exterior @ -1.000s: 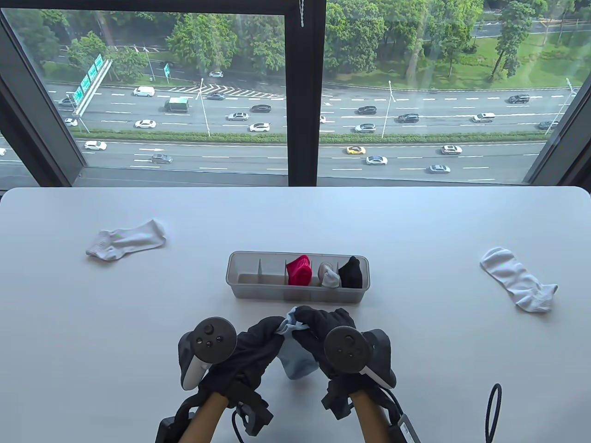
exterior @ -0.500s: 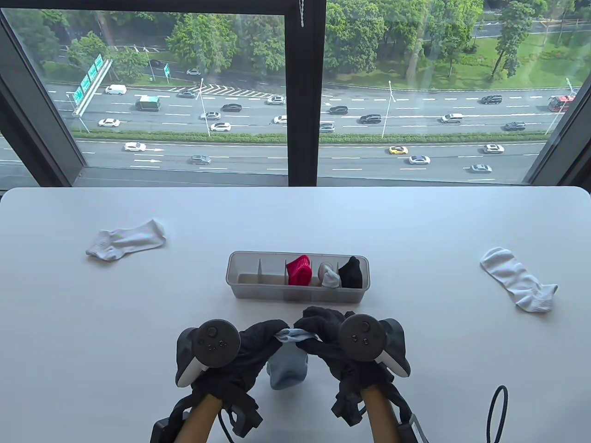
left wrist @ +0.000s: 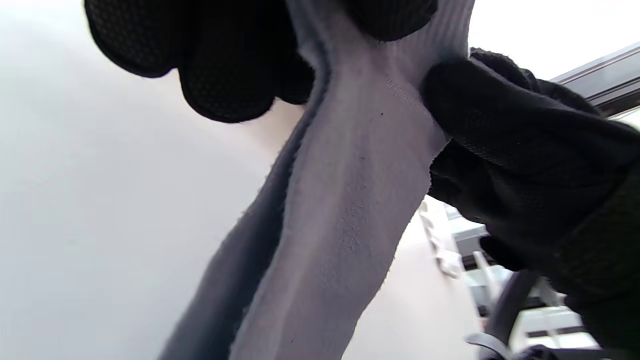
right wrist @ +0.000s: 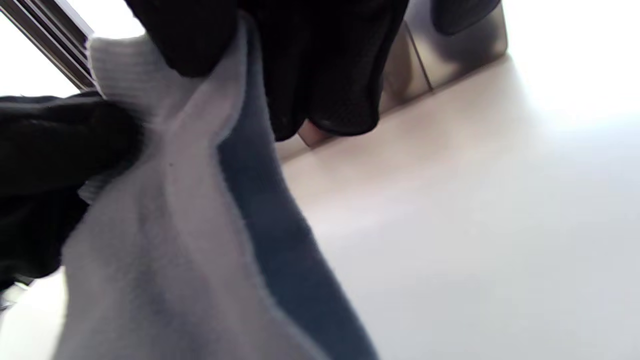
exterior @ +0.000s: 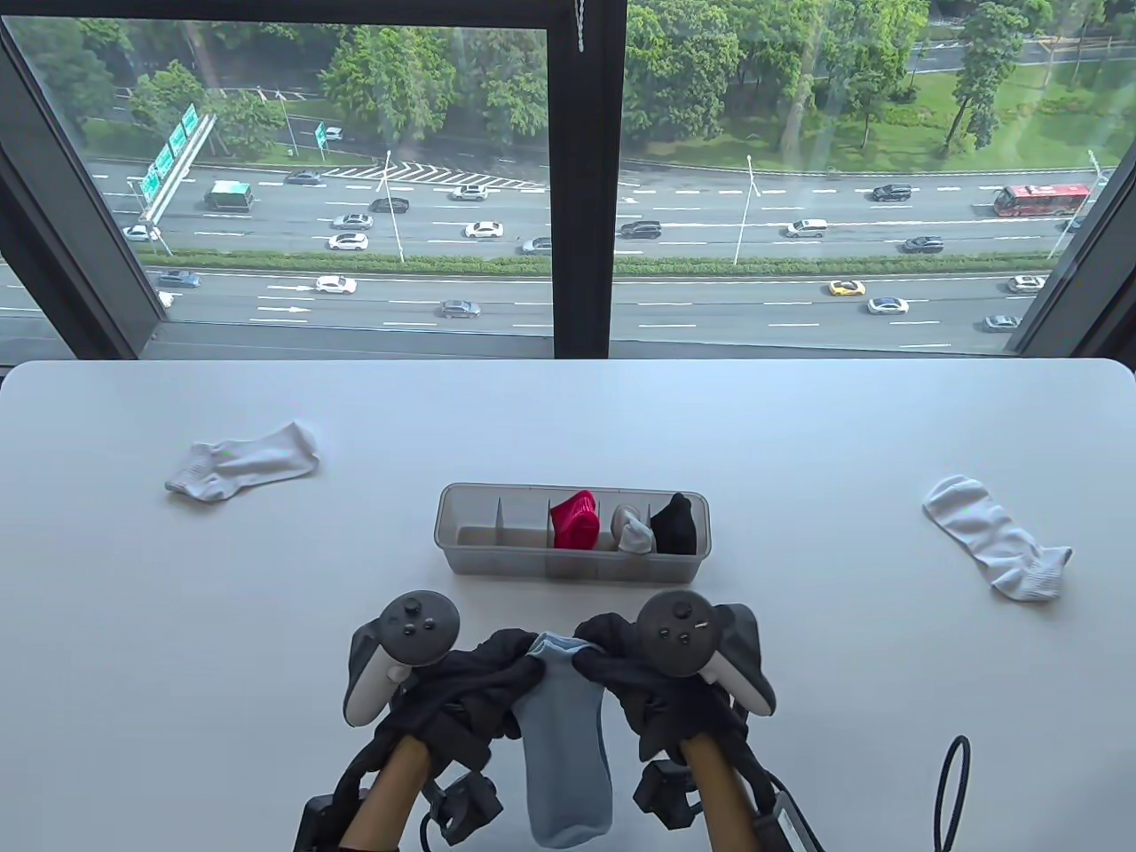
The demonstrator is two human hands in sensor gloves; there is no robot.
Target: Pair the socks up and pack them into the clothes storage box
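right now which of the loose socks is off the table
The light blue sock, hanging by its cuff, which both gloved hands, left and right, pinch. The two white socks, far left and far right, lie flat on the white table.

High-rise room: window [exterior: 311, 177] over highway [exterior: 568, 302]

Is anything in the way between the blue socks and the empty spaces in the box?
Nothing visible. Both hands hold the blue socks just in front of the box, with bare table between. The two left compartments look empty.
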